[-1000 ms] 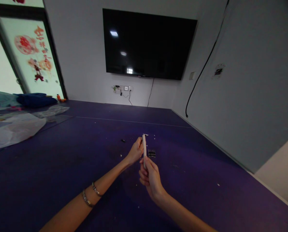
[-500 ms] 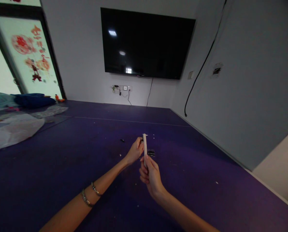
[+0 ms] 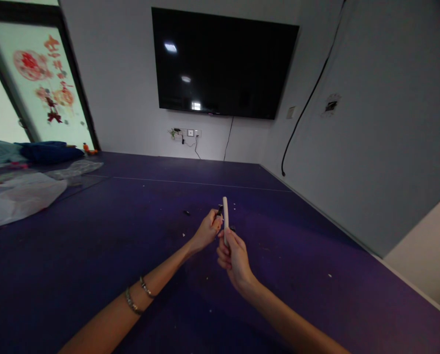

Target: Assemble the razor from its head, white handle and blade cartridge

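Note:
My right hand [image 3: 238,258] is closed around the lower part of a slim white stick [image 3: 225,212], which points up and away from me. What the stick is made of I cannot tell. Just left of it, my left hand [image 3: 206,230] is closed on a small dark tool [image 3: 220,210]; only its upper end shows above the fingers, and its kind is unclear. A narrow gap separates the tool from the stick. Behind the right fingers a small black item [image 3: 233,228] on the purple floor [image 3: 149,295] is mostly hidden.
A small dark piece [image 3: 186,213] and several white scraps [image 3: 330,275] lie on the floor. Clear plastic sheeting [image 3: 28,196] and blue cloth [image 3: 52,152] are at the left. A television [image 3: 223,64] hangs on the far wall; a black cable [image 3: 306,105] dangles along the right wall.
My right hand has shifted slightly right with the white stick, away from my left hand. The dark tool's end now shows, and the black floor item is more covered.

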`<state>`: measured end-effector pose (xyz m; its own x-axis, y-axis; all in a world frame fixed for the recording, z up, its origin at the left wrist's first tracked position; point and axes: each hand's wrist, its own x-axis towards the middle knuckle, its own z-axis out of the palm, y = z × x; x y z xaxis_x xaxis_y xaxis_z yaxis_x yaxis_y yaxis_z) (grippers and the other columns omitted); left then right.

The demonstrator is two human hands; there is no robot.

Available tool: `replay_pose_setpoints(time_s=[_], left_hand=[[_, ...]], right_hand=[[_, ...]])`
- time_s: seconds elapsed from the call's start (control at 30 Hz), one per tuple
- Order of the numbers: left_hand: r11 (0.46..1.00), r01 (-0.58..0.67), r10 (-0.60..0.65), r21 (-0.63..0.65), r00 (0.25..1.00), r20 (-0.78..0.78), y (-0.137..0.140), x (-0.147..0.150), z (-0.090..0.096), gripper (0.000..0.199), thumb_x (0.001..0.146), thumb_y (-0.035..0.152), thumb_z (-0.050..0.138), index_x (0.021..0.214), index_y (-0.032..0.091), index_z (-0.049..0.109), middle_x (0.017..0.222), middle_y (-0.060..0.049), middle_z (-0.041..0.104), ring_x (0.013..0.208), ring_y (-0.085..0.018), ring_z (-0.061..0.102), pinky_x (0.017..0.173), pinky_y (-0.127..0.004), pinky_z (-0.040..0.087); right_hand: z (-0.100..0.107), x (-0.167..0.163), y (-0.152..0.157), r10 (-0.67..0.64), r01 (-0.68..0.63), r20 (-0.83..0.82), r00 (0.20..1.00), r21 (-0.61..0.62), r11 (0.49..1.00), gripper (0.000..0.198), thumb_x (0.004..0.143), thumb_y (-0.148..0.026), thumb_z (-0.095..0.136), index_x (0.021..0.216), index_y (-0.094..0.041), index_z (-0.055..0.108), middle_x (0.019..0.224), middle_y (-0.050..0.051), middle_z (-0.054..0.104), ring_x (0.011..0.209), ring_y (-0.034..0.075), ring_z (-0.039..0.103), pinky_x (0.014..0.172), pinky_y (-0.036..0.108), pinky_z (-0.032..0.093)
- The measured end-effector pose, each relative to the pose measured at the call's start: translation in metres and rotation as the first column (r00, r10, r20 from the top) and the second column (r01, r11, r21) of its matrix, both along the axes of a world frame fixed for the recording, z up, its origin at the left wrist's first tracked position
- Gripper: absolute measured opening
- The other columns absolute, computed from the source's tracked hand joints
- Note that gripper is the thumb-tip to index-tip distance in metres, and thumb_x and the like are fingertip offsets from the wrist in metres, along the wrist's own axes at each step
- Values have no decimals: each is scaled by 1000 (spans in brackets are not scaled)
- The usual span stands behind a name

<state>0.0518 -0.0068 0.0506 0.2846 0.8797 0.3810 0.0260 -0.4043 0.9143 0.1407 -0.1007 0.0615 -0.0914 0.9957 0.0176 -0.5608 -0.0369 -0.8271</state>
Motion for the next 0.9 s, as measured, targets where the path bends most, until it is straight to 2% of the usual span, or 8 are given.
replay_pose_setpoints(time_s=[0.17, 0.37, 0.6, 0.73, 0.9], left_hand=[[999, -18, 19, -31, 999, 35, -3, 1, 5, 10, 82, 28, 40, 83, 17, 41, 59, 7, 39, 44, -4, 33, 42, -17, 25], [1000, -20, 20, -18, 1000, 15, -4, 3, 5, 12, 82, 29, 41, 83, 17, 41, 56, 8, 38, 43, -5, 33, 43, -17, 27], [998, 3, 0, -70, 999, 50, -6, 2, 6, 12, 81, 29, 42, 84, 17, 41, 58, 8, 38, 42, -4, 33, 41, -17, 26], [999, -4, 5, -32, 999, 42, -4, 2, 4, 12, 81, 28, 42, 84, 17, 42, 57, 8, 39, 41, -4, 31, 42, -17, 26], [1000, -5, 7, -30, 998, 67, -1, 1, 2, 10, 81, 28, 43, 80, 18, 41, 59, 7, 38, 45, -4, 34, 43, -17, 27]], right_hand=[[-8, -2, -3, 55, -52, 48, 997, -59, 997, 36, 70, -52, 59, 75, -19, 47, 42, -12, 26, 33, 1, 15, 31, 14, 8], [-1, 0, -1, 10, -10, 28, 1000, -3, 1000, 35, 70, -52, 59, 75, -20, 46, 43, -12, 26, 32, 1, 15, 31, 15, 8], [-8, -2, 0, 44, -41, 54, 998, -44, 998, 37, 69, -54, 59, 74, -20, 45, 42, -13, 26, 32, 1, 16, 30, 15, 8], [-3, -2, 1, 23, -22, 48, 999, -18, 1000, 37, 69, -54, 59, 73, -20, 45, 42, -13, 26, 32, 1, 15, 30, 15, 8], [-9, -4, -3, 59, -56, 66, 996, -56, 997, 38, 69, -55, 58, 75, -20, 46, 41, -13, 27, 32, 1, 16, 31, 15, 8]])
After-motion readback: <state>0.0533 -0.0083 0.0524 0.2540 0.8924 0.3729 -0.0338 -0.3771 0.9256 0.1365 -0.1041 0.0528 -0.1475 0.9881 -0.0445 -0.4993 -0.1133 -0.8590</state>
